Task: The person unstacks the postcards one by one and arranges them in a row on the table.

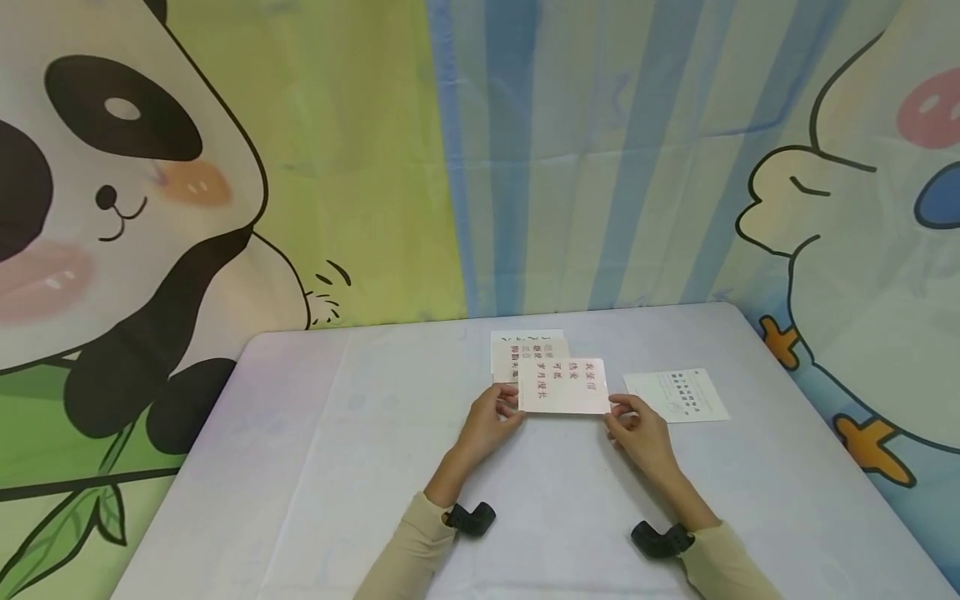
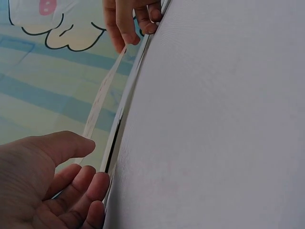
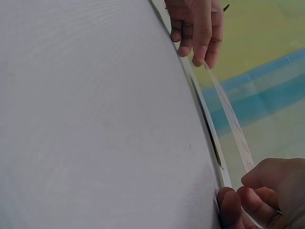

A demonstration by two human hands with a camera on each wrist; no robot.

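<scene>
A pale card (image 1: 564, 386) printed with red characters is held between both hands, tilted up over the table. My left hand (image 1: 487, 421) pinches its left edge between thumb and fingers. At its right edge my right hand (image 1: 641, 433) pinches the near corner the same way. In the left wrist view the card (image 2: 99, 100) appears nearly edge-on, stretching from the left thumb to the right hand (image 2: 126, 21). The right wrist view also has the card (image 3: 233, 121) as a thin strip. Behind it lies another card (image 1: 506, 358) with red print, partly hidden by the held one.
Farther back, a white card (image 1: 525, 334) with dark print is partly covered by the red-printed one. To the right, another white card (image 1: 678, 395) lies beside the right hand. The white-covered table (image 1: 360, 500) ends at printed curtains (image 1: 570, 167) behind.
</scene>
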